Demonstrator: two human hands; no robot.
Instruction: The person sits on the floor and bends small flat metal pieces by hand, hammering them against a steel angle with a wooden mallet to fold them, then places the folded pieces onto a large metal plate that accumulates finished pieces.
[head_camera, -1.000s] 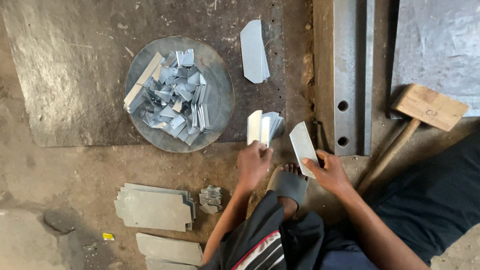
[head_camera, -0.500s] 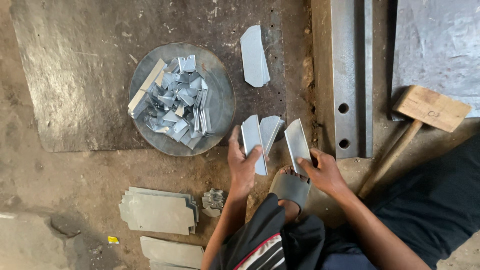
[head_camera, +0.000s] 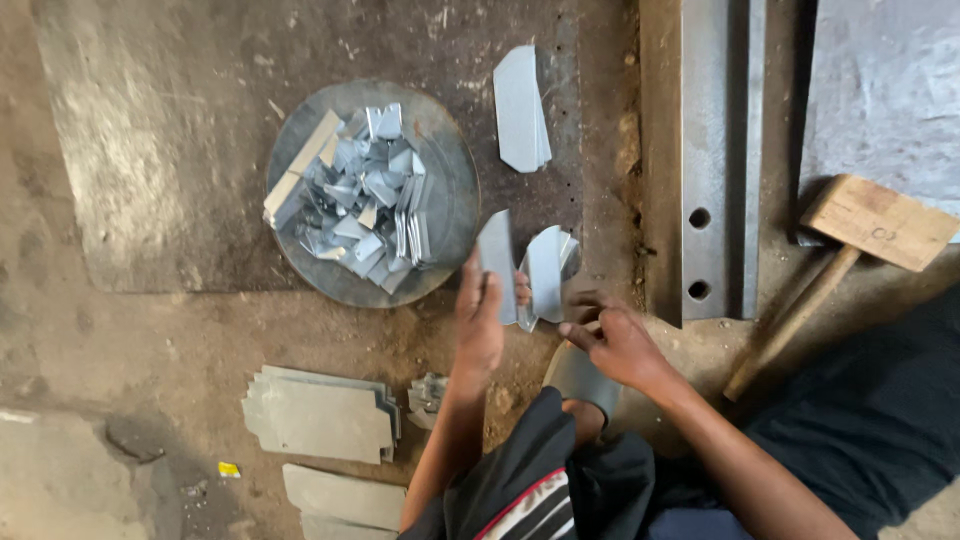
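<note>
Hands work over a dirt floor, all places given off the round metal pan (head_camera: 455, 215). Left hand (head_camera: 478, 325) sits just below the pan's lower right edge, fingers wrapped around a flat grey metal piece (head_camera: 497, 262) held upright, its top edge overlapping the pan rim. Right hand (head_camera: 615, 345) is further right of the pan and a bit lower, fingers loosely curled, fingertips at the lower edge of a small bunch of curved metal pieces (head_camera: 546, 272) standing just right of the held piece (whether it actually grips them, cannot tell). Pan is full of small cut metal scraps (head_camera: 360, 200) plus one longer strip (head_camera: 300, 170) at its left side. Up and right of the pan, a stack of shaped metal blanks (head_camera: 520, 108) lies flat. Far right of the pan, a long steel bar with two holes (head_camera: 705, 160), then a wooden mallet (head_camera: 850, 240) beyond it. Below the pan, a stack of notched flat plates (head_camera: 320, 415), a small clump of scraps (head_camera: 428, 395) next to it, more plates (head_camera: 345, 495) lower down.
</note>
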